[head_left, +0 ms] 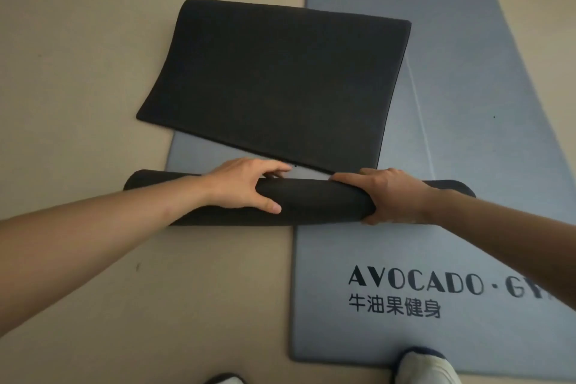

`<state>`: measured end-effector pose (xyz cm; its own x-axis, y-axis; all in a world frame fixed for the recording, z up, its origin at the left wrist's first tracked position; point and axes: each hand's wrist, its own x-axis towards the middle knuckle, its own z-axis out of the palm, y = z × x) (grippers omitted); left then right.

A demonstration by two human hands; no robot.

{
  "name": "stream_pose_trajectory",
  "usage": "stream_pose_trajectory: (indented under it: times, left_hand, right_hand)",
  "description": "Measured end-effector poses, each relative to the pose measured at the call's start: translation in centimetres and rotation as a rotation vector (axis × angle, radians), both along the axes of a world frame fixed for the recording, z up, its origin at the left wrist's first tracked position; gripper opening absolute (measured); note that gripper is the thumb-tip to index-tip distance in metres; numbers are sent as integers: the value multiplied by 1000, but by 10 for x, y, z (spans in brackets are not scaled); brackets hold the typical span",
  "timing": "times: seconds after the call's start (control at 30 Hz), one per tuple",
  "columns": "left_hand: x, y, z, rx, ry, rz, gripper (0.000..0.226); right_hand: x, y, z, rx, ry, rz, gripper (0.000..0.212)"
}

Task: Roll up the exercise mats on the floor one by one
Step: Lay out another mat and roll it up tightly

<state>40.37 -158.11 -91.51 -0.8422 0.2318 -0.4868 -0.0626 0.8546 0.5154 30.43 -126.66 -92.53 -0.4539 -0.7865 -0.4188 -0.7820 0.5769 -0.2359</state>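
Head view: left hand [246, 188] and right hand [394, 195] curl around the black mat roll [318, 201] across the grey mat [461, 47]; beige floor [78, 65] lies open on the left.

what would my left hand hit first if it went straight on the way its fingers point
Probably the near edge of the flat black mat, just past the left hand on the dark roll; depth unclear.
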Motion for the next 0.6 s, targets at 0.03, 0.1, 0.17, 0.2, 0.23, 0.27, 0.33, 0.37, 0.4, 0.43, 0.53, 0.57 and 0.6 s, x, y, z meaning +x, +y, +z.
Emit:
stream_pose_trajectory:
  times: [0.03, 0.1, 0.17, 0.2, 0.23, 0.27, 0.33, 0.37, 0.4, 0.43, 0.53, 0.57, 0.6]
  left_hand:
    - [9, 4, -2, -45, 202, -27, 78]
    - [26, 15, -8, -73, 579, -120, 66]
    - [42, 27, -18, -137, 739, -176, 62]
    - [49, 32, -24, -202, 727, -194, 67]
    - [53, 36, -29, -266, 691, -204, 74]
    - [56, 37, -34, -310, 661, -209, 82]
    - [55, 36, -37, -318, 635, -200, 92]
    - [54, 35, -38, -300, 642, -193, 92]
    - [54, 33, -39, -277, 658, -189, 91]
    - [55, 32, -41, -252, 681, -192, 87]
    - [61, 28, -49, -209, 764, -211, 74]
    - [61, 27, -50, -205, 785, -221, 70]
    - [60, 25, -52, -204, 794, -232, 68]
  right_hand:
    - [-4, -1, -3, -8, -29, -18, 100]
    - [-17, -6, -2, -15, -124, -62, 100]
    - [-27, -11, 0, -10, -230, -102, 100]
    - [-30, -12, 0, 2, -268, -114, 98]
    - [-32, -13, 1, 14, -296, -117, 97]
    - [-35, -14, 0, 22, -326, -121, 95]
    - [-40, -15, 1, -6, -444, -180, 85]
    - [-43, -17, 2, -62, -536, -268, 78]
    - [-47, -20, 3, -136, -607, -379, 72]
    - [-51, -25, 4, -198, -628, -469, 69]
    - [-67, -47, -7, -126, -343, -386, 61]
    - [-69, -56, -10, -40, -207, -291, 62]
    - [-70, -64, -14, 42, -81, -195, 65]
